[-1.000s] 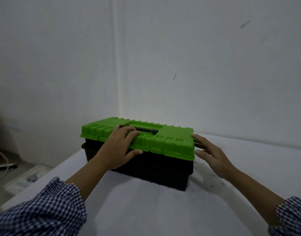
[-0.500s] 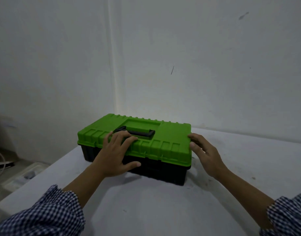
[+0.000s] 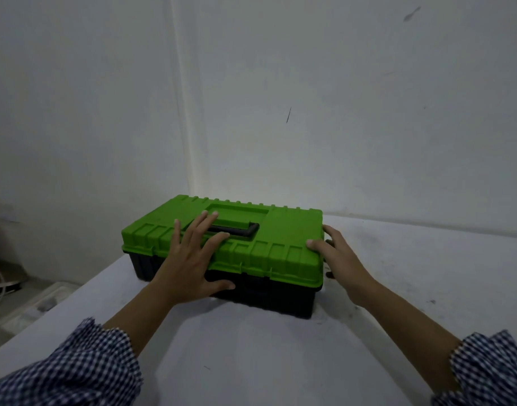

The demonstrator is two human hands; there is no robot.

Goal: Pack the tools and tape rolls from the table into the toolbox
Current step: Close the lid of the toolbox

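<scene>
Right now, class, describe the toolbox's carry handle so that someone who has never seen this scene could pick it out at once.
On the white table sits a toolbox with a black base and a green lid. In the lid's sunken middle lies the handle, partly under the fingertips of the left hand. It is the only black part on the green top.

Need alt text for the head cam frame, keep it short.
A closed toolbox, green lid on a black base, sits on a pale table near a wall corner. The left hand lies flat on the lid over the black handle; the right hand touches the box's right end.
</scene>
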